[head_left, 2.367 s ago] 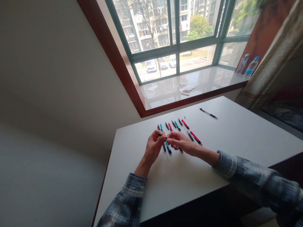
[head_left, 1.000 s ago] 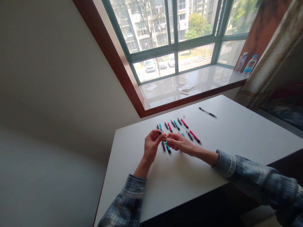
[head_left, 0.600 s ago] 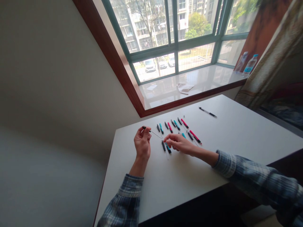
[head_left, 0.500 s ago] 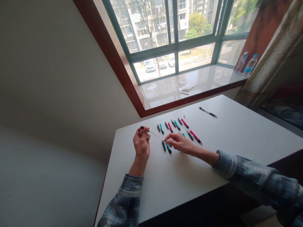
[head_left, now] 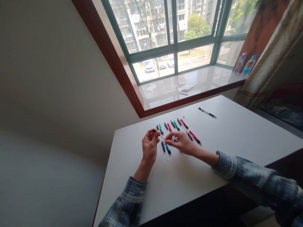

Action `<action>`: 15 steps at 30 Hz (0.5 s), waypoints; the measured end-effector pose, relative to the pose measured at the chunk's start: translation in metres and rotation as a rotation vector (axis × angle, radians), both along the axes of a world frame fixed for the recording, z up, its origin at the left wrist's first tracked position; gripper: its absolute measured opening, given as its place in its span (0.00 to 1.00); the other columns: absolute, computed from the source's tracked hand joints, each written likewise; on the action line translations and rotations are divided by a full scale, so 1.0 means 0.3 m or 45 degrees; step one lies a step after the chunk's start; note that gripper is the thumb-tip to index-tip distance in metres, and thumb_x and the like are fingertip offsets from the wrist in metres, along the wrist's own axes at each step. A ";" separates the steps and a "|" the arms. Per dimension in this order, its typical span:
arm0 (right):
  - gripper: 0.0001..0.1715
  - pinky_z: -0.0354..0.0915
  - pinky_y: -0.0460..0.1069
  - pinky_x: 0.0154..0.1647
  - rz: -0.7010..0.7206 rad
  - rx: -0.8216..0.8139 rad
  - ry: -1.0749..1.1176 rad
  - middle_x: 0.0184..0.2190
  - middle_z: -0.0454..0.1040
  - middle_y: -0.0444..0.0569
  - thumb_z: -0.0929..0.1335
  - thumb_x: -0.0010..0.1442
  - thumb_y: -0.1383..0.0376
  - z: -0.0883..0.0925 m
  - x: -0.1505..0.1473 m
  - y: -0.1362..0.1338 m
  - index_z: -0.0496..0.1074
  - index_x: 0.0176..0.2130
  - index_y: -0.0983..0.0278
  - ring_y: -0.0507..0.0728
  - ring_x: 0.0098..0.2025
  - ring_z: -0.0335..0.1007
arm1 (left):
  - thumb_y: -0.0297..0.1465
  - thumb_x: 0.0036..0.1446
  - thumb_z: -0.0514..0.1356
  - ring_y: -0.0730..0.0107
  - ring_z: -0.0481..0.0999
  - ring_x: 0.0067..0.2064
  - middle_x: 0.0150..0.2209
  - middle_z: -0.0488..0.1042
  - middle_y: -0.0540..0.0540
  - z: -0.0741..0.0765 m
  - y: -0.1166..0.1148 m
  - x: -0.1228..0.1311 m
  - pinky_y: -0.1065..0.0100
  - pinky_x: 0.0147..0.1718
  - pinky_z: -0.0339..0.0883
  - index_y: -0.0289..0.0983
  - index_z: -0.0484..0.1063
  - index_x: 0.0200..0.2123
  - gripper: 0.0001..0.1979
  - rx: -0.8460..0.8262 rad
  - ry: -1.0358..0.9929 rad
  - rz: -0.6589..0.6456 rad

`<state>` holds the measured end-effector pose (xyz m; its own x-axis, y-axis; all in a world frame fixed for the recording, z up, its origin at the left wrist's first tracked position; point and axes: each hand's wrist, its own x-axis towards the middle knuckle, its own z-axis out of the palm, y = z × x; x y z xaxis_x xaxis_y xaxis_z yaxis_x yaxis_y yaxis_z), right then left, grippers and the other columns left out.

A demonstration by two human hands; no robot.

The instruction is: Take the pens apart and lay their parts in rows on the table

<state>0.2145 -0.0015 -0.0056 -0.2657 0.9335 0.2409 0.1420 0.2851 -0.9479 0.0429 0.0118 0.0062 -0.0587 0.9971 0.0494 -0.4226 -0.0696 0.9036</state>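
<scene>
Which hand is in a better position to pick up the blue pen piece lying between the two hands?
Probably the right hand. Its fingertips sit just beside the blue pen piece, while the left hand already pinches a black pen part.

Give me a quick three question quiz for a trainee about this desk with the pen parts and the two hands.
1. True or false: the lone black pen lies apart from the row of pen parts.
2. Which hand pinches the small black pen piece?
A. left hand
B. right hand
3. Fill in: the plastic bottles stand on the ___.

Key: 1 true. 2 A. 3 window sill.
</scene>
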 end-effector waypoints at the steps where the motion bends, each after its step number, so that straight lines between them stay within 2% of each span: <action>1: 0.16 0.64 0.47 0.34 0.007 0.005 0.010 0.35 0.80 0.47 0.73 0.61 0.52 0.002 0.000 0.000 0.80 0.38 0.63 0.54 0.35 0.71 | 0.34 0.47 0.77 0.79 0.69 0.29 0.32 0.78 0.48 0.000 -0.001 0.001 0.76 0.25 0.59 0.36 0.77 0.37 0.17 0.003 0.011 -0.005; 4: 0.14 0.64 0.47 0.33 0.034 0.011 0.016 0.36 0.80 0.47 0.73 0.61 0.55 0.003 -0.001 -0.006 0.79 0.41 0.63 0.53 0.34 0.71 | 0.34 0.47 0.77 0.77 0.71 0.31 0.33 0.78 0.47 0.002 0.005 -0.005 0.75 0.26 0.60 0.36 0.77 0.37 0.17 0.032 0.036 0.013; 8: 0.16 0.60 0.45 0.27 0.065 0.009 -0.047 0.34 0.79 0.45 0.73 0.61 0.58 -0.005 -0.009 -0.026 0.75 0.47 0.62 0.49 0.25 0.62 | 0.33 0.47 0.77 0.80 0.68 0.30 0.35 0.78 0.47 0.012 0.045 -0.053 0.76 0.25 0.58 0.35 0.77 0.37 0.16 0.115 -0.030 0.190; 12: 0.12 0.65 0.46 0.31 0.066 0.181 -0.127 0.35 0.79 0.46 0.70 0.64 0.58 0.009 0.011 -0.009 0.74 0.46 0.61 0.51 0.28 0.68 | 0.34 0.46 0.77 0.86 0.60 0.23 0.35 0.78 0.49 0.016 0.096 -0.126 0.76 0.24 0.57 0.35 0.76 0.36 0.17 0.113 -0.083 0.385; 15: 0.13 0.69 0.48 0.33 -0.103 0.309 -0.216 0.37 0.79 0.48 0.69 0.65 0.57 0.035 0.084 0.066 0.74 0.46 0.61 0.53 0.31 0.72 | 0.34 0.45 0.77 0.86 0.59 0.23 0.34 0.78 0.50 0.001 0.108 -0.152 0.75 0.23 0.55 0.35 0.75 0.36 0.19 0.067 -0.073 0.438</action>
<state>0.2396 0.0184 0.0050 -0.2481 0.8740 0.4179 0.3239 0.4814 -0.8145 -0.0028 0.0441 0.0066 -0.3948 0.9147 0.0868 -0.4163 -0.2623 0.8706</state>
